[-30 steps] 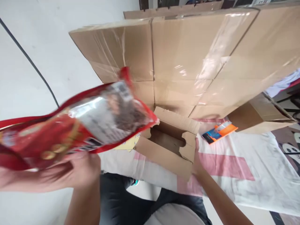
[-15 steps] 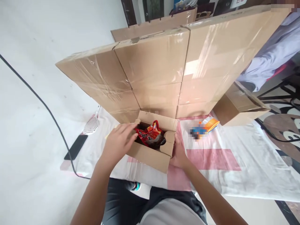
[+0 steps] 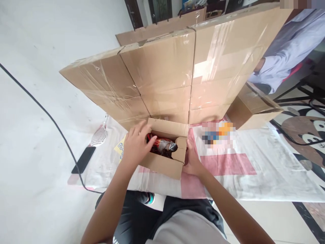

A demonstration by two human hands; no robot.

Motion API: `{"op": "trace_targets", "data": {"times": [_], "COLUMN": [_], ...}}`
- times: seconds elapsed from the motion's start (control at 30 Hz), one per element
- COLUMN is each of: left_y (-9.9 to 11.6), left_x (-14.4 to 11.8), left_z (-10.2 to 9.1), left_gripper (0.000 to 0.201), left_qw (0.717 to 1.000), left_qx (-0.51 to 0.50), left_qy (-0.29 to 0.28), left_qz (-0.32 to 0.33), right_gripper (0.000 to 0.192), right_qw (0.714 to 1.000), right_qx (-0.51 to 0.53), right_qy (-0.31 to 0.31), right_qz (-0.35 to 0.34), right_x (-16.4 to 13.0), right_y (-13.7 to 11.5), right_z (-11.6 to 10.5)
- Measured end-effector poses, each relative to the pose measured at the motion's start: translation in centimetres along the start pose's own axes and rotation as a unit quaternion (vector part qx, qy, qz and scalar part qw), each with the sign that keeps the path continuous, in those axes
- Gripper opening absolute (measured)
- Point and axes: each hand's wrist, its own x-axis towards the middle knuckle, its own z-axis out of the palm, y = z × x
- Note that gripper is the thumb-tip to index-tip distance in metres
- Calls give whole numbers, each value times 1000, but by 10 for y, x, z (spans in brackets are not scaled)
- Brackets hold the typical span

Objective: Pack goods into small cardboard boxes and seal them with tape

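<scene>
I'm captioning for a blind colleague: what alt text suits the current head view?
A person's left hand covers the left end of an open cardboard box containing a red packet; the right hand holds the other. The box sits on a pink-and-white cloth before a cardboard partition.

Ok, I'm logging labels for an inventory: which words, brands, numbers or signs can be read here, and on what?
No text reads clearly.
Red packet in the open box: print too small.
Yellow sheet: blue marks, too small.
Dark trousers: white lettering, cut off by the picture's edge.
Orange-and-blue item: pixelated.
Cardboard wall: dark marks on top, too blurred.
</scene>
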Motion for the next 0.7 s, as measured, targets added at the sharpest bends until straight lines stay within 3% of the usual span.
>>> {"op": "trace_targets", "data": {"times": [0.07,0.13,0.2,0.27,0.33,0.4,0.5,0.57,0.63,0.7], "left_y": [-30,-60,-78,-77,-65,-51,-37,-28,-16,-4], "left_x": [-7,-30,-68,-108,-137,-146,-126,-101,-77,-62], "left_z": [9,24,40,55,62,59,41,29,25,28], "left_gripper": [72,83,105,132,139,123,94,88,74,48], "left_qw": [990,943,902,903,923,939,953,966,983,996], "left_qx": [-106,-263,-368,-384,-343,-302,-240,-180,-115,-76], "left_qy": [-25,-96,-158,-156,-123,-72,4,47,66,32], "left_qz": [-93,-180,-161,-116,-127,-150,-183,-181,-124,-37], "right_gripper": [122,105,98,96,76,49,54,58,60,65], "right_qw": [998,995,987,979,979,988,992,993,987,976], "right_qx": [43,99,158,205,204,147,80,102,159,212], "right_qy": [-4,-4,-2,18,21,-20,-70,-45,-3,44], "right_qz": [-34,-24,6,9,-18,-51,-72,-47,-14,9], "right_x": [0,6,21,39,54,61,58,49,37,23], "right_y": [-3,-9,-17,-27,-37,-43,-46,-45,-43,-41], "right_z": [-4,-9,-14,-17,-20,-22,-23,-19,-13,-10]}}
